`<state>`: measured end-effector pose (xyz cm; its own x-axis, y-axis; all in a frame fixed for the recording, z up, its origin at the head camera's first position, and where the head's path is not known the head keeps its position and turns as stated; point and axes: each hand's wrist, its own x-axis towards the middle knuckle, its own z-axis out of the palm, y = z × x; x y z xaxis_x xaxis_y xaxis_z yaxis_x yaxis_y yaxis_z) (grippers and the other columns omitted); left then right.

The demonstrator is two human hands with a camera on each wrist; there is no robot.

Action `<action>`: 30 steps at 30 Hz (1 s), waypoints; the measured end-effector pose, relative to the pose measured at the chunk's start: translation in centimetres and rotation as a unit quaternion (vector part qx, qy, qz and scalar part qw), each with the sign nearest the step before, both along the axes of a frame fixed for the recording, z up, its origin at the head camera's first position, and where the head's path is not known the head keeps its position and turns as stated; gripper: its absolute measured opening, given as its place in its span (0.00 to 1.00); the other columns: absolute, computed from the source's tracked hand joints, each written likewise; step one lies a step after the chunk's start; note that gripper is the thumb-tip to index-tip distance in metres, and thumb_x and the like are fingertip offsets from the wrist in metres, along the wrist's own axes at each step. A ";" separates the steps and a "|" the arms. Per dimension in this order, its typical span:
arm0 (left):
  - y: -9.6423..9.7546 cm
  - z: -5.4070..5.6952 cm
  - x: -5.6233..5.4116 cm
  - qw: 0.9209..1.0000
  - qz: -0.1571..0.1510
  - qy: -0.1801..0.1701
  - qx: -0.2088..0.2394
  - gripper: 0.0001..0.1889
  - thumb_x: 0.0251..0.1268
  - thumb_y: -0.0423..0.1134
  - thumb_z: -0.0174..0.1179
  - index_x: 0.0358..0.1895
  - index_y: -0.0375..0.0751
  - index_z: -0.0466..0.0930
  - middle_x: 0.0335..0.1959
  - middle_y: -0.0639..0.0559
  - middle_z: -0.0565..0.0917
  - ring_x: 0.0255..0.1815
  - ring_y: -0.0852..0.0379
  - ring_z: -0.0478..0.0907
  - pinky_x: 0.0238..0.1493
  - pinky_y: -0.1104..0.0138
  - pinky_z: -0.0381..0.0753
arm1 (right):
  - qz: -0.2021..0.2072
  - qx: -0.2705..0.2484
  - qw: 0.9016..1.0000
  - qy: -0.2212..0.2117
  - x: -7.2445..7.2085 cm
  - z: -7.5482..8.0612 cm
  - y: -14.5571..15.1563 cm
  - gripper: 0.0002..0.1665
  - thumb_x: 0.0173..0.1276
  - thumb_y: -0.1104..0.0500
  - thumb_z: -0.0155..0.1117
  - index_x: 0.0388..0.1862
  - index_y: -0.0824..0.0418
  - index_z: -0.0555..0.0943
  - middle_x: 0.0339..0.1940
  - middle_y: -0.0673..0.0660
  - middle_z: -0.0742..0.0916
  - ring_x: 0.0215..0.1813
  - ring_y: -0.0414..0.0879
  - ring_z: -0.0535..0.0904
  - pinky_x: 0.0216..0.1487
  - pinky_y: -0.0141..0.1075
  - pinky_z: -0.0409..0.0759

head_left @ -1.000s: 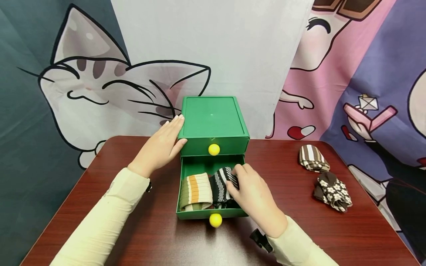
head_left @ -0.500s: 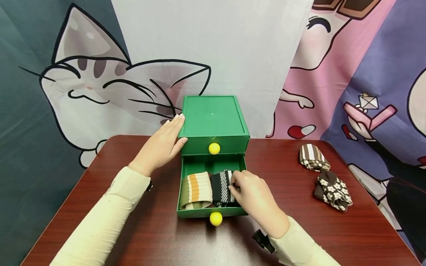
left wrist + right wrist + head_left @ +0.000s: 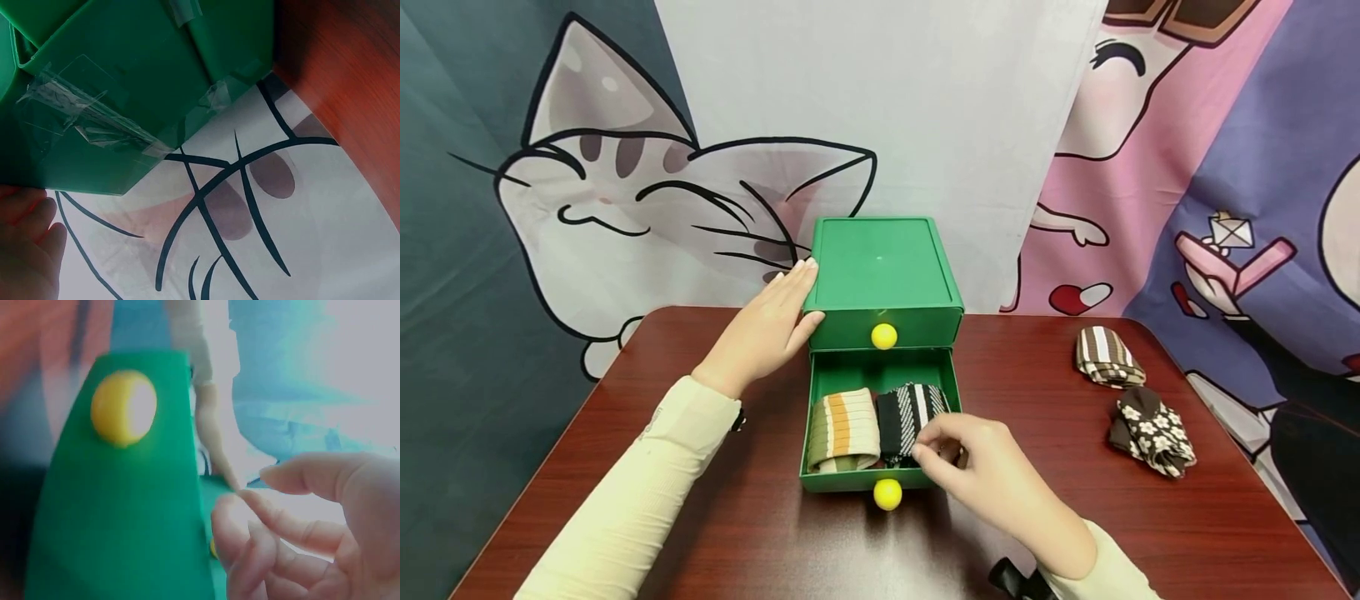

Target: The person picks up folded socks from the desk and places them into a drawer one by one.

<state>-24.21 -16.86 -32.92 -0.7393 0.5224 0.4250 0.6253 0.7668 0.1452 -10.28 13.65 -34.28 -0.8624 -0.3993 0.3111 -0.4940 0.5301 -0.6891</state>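
At centre, the box (image 3: 880, 265) is green with yellow knobs (image 3: 887, 495), the olive sock (image 3: 846, 429) striped cream and orange, the black sock (image 3: 901, 423) patterned white, and right, on the red-brown bench (image 3: 1030, 392), the brown sock (image 3: 1107, 358) white-striped, the dark sock (image 3: 1152, 433) white-flowered.

The cabinet (image 3: 880, 262) stands at the desk's (image 3: 760, 517) far edge, about midway between its left and right edges, with a backdrop (image 3: 887, 100) behind. Below the upper drawer (image 3: 842, 331), the lower drawer (image 3: 842, 482) juts toward the desk's near edge. In it, side by side, lie the left sock (image 3: 844, 429) and the right sock (image 3: 902, 421), both toward its front. The left hand (image 3: 763, 329) is against the cabinet's left side; the right hand (image 3: 985, 462) is at the lower drawer's front right corner. Near the desk's far right corner lies the far sock (image 3: 1107, 357); the near sock (image 3: 1152, 433) lies just before it, slightly rightward, by the right edge.
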 end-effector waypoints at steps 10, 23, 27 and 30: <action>0.0 0.1 0.1 1.000 0.002 0.000 0.000 0.35 0.80 0.45 0.52 0.78 0.27 0.54 0.79 0.36 0.59 0.81 0.42 0.53 0.80 0.50 0.52 | 0.121 -0.016 0.985 -0.125 2.4 -1.6 0.6 0.06 0.74 0.54 0.66 0.34 0.47 0.85 0.26 0.37 0.83 0.29 0.30 0.77 0.29 0.28 0.80; 0.1 -0.1 0.0 1.000 0.001 0.007 -0.003 0.34 0.80 0.44 0.53 0.78 0.26 0.55 0.78 0.34 0.60 0.80 0.40 0.54 0.81 0.51 0.51 | 0.109 0.006 0.968 -0.228 2.5 -6.4 -1.3 0.12 0.75 0.47 0.63 0.33 0.51 0.82 0.19 0.45 0.85 0.20 0.33 0.77 0.23 0.27 0.75; 0.1 0.0 0.1 1.000 -0.001 0.011 -0.003 0.34 0.79 0.44 0.53 0.77 0.25 0.55 0.78 0.34 0.60 0.80 0.40 0.55 0.80 0.50 0.52 | 0.088 -0.011 0.965 -0.246 2.4 -6.3 -1.9 0.17 0.75 0.45 0.63 0.30 0.54 0.81 0.21 0.47 0.86 0.21 0.37 0.79 0.22 0.28 0.77; 0.1 0.0 0.1 1.000 0.000 0.009 -0.004 0.34 0.80 0.44 0.53 0.78 0.25 0.54 0.79 0.34 0.59 0.80 0.40 0.55 0.80 0.50 0.52 | 0.080 -0.032 0.963 -0.254 2.4 -6.3 -2.1 0.19 0.75 0.46 0.63 0.29 0.58 0.82 0.21 0.49 0.86 0.20 0.39 0.80 0.21 0.30 0.79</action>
